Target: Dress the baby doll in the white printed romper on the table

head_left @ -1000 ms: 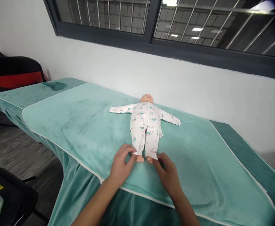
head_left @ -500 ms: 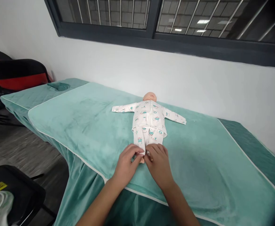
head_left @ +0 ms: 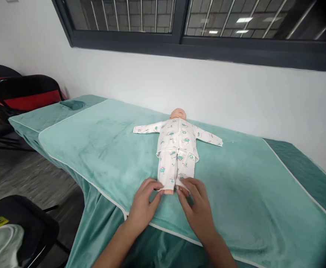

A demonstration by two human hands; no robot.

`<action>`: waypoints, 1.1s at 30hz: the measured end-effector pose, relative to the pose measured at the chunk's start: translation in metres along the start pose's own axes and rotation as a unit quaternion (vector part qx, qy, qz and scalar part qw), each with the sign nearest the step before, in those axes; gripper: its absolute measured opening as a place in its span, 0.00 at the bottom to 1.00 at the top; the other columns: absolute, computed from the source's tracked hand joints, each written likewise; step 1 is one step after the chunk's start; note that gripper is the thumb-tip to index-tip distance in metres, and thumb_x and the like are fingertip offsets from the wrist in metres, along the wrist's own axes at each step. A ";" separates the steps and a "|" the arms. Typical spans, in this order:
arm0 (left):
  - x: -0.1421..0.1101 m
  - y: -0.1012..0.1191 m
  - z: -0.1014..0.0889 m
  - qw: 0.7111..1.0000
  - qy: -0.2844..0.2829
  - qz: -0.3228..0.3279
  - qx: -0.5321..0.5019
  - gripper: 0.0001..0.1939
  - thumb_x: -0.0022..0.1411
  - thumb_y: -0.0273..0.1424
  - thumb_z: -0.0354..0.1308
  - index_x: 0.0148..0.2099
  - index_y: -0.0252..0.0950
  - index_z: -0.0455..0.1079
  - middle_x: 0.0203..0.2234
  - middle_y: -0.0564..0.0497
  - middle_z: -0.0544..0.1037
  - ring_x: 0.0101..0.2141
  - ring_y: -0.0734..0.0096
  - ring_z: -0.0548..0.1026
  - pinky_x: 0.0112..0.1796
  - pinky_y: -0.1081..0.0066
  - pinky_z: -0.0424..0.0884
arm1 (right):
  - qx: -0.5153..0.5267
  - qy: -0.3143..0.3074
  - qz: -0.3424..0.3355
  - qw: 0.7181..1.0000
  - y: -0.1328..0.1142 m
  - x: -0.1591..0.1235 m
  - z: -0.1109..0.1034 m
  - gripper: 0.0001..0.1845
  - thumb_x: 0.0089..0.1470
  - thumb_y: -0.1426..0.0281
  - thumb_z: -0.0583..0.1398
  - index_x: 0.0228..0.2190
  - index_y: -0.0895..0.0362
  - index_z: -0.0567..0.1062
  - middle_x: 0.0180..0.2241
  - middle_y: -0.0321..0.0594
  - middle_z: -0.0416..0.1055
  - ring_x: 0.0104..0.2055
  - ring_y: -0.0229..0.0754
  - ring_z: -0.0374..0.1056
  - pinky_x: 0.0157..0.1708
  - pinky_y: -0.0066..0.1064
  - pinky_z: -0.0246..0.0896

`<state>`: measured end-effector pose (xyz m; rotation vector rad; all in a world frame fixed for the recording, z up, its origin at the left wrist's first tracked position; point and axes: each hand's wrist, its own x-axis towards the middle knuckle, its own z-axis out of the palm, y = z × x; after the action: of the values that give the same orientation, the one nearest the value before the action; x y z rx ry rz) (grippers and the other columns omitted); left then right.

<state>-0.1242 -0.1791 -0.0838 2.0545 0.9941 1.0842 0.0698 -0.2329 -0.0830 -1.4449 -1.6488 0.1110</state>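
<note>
A baby doll (head_left: 178, 113) lies on its back on the green cloth, arms spread out, its feet towards me. It wears a white printed top (head_left: 176, 134) and matching trousers (head_left: 168, 169). My left hand (head_left: 144, 201) pinches the outer edge of the cuff on the left side of the view between thumb and forefinger. At the other cuff, my right hand (head_left: 197, 206) has its thumb and forefinger closed on the fabric. Parts of both feet show below the cuffs.
A green velvety cover (head_left: 101, 145) with white piping drapes over the long bed, which stands against the wall under a barred window. A black chair (head_left: 37, 227) holding a pale cloth (head_left: 3, 243) stands at lower left. Red and black chairs (head_left: 31, 95) are beyond the bed's left end.
Both hands have moved apart and slightly towards me. The trouser legs now lie straighter and reach lower, and the cuffs and feet show more clearly.
</note>
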 end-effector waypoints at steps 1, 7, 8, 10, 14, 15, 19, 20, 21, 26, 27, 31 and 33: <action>-0.001 0.000 0.002 1.000 -0.001 0.002 0.010 0.03 0.68 0.29 0.54 0.42 0.39 0.69 0.38 0.50 0.72 0.42 0.69 0.71 0.44 0.68 0.69 | 0.003 0.020 0.029 0.999 0.004 -0.004 0.000 0.18 0.62 0.69 0.58 0.53 0.49 0.67 0.50 0.45 0.64 0.53 0.47 0.62 0.49 0.39 0.63; 0.005 0.011 0.019 0.991 0.020 0.062 0.120 0.15 0.66 0.29 0.57 0.54 0.41 0.65 0.52 0.45 0.67 0.55 0.60 0.65 0.54 0.57 0.66 | 0.032 0.029 0.176 0.983 0.023 -0.019 0.003 0.25 0.55 0.57 0.65 0.50 0.52 0.66 0.46 0.42 0.67 0.48 0.48 0.65 0.47 0.41 0.64; 0.009 0.015 0.022 0.988 0.010 0.072 0.136 0.18 0.65 0.29 0.57 0.57 0.41 0.64 0.54 0.44 0.66 0.57 0.59 0.63 0.56 0.55 0.64 | 0.034 0.023 0.180 0.983 0.024 -0.019 0.004 0.23 0.55 0.56 0.65 0.49 0.52 0.67 0.44 0.41 0.68 0.46 0.47 0.65 0.46 0.40 0.63; 0.019 0.022 0.028 0.984 -0.013 0.082 0.161 0.19 0.65 0.26 0.56 0.58 0.41 0.63 0.56 0.44 0.67 0.60 0.57 0.60 0.58 0.52 0.62 | 0.036 0.006 0.176 0.984 0.026 -0.017 0.006 0.18 0.56 0.57 0.64 0.43 0.52 0.69 0.40 0.39 0.69 0.43 0.46 0.66 0.44 0.39 0.62; 0.034 0.032 0.041 0.975 -0.013 0.061 0.214 0.14 0.63 0.22 0.53 0.50 0.39 0.68 0.53 0.46 0.70 0.61 0.53 0.59 0.57 0.51 0.63 | 0.049 -0.012 0.175 0.983 0.023 -0.012 0.003 0.14 0.57 0.57 0.62 0.33 0.54 0.70 0.34 0.36 0.69 0.38 0.43 0.65 0.40 0.35 0.60; 0.037 0.033 0.043 0.972 -0.009 0.057 0.226 0.13 0.63 0.22 0.53 0.48 0.39 0.69 0.53 0.45 0.71 0.61 0.52 0.59 0.56 0.50 0.63 | 0.060 -0.009 0.184 0.981 0.021 -0.012 0.001 0.14 0.57 0.56 0.62 0.31 0.54 0.69 0.32 0.35 0.69 0.36 0.42 0.65 0.38 0.34 0.59; 0.038 0.034 0.047 0.970 0.004 0.074 0.233 0.08 0.64 0.22 0.52 0.42 0.38 0.70 0.52 0.45 0.71 0.61 0.50 0.61 0.55 0.49 0.64 | 0.118 0.019 0.231 0.966 0.010 -0.013 -0.010 0.16 0.58 0.56 0.61 0.28 0.54 0.68 0.27 0.32 0.64 0.30 0.38 0.61 0.31 0.29 0.58; 0.036 0.034 0.046 0.971 0.011 0.082 0.225 0.08 0.64 0.23 0.52 0.42 0.38 0.69 0.52 0.45 0.72 0.60 0.51 0.61 0.55 0.49 0.64 | 0.122 0.030 0.232 0.965 0.008 -0.014 -0.012 0.16 0.58 0.57 0.61 0.27 0.54 0.67 0.27 0.32 0.64 0.30 0.38 0.61 0.30 0.29 0.58; 0.034 0.035 0.045 0.972 0.020 0.091 0.218 0.07 0.65 0.24 0.52 0.43 0.38 0.69 0.52 0.45 0.72 0.60 0.52 0.61 0.55 0.49 0.63 | 0.118 0.038 0.225 0.966 0.007 -0.015 -0.014 0.16 0.58 0.57 0.62 0.27 0.54 0.67 0.27 0.32 0.64 0.30 0.37 0.61 0.30 0.29 0.58; 0.017 0.038 0.046 0.966 0.052 0.088 0.236 0.08 0.64 0.22 0.51 0.43 0.37 0.68 0.54 0.43 0.70 0.62 0.51 0.59 0.57 0.48 0.62 | 0.060 0.010 0.148 0.987 0.015 -0.025 -0.015 0.11 0.62 0.61 0.59 0.31 0.54 0.70 0.31 0.37 0.69 0.34 0.40 0.65 0.34 0.30 0.61; 0.012 0.037 0.048 0.965 0.053 0.080 0.243 0.08 0.64 0.22 0.51 0.43 0.36 0.68 0.55 0.42 0.69 0.63 0.51 0.58 0.57 0.48 0.61 | 0.057 0.001 0.141 0.988 0.017 -0.030 -0.014 0.10 0.62 0.62 0.58 0.33 0.54 0.72 0.33 0.38 0.70 0.35 0.41 0.67 0.35 0.31 0.63; -0.011 0.030 0.057 0.965 0.033 0.080 0.247 0.11 0.64 0.20 0.50 0.46 0.36 0.67 0.59 0.42 0.66 0.63 0.52 0.58 0.58 0.48 0.62 | 0.059 -0.005 0.162 0.985 0.022 -0.061 -0.010 0.12 0.62 0.61 0.58 0.43 0.52 0.75 0.40 0.43 0.75 0.42 0.47 0.71 0.40 0.35 0.68; -0.018 0.023 0.060 0.964 0.034 0.096 0.245 0.16 0.64 0.18 0.49 0.52 0.36 0.65 0.59 0.41 0.66 0.63 0.54 0.59 0.59 0.49 0.63 | 0.064 0.008 0.176 0.982 0.024 -0.079 -0.009 0.13 0.61 0.60 0.59 0.43 0.52 0.75 0.41 0.44 0.75 0.42 0.48 0.73 0.41 0.37 0.70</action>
<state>-0.0721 -0.2161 -0.1020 2.5689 1.2125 1.0887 0.0856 -0.2947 -0.1359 -1.6188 -1.3321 0.3958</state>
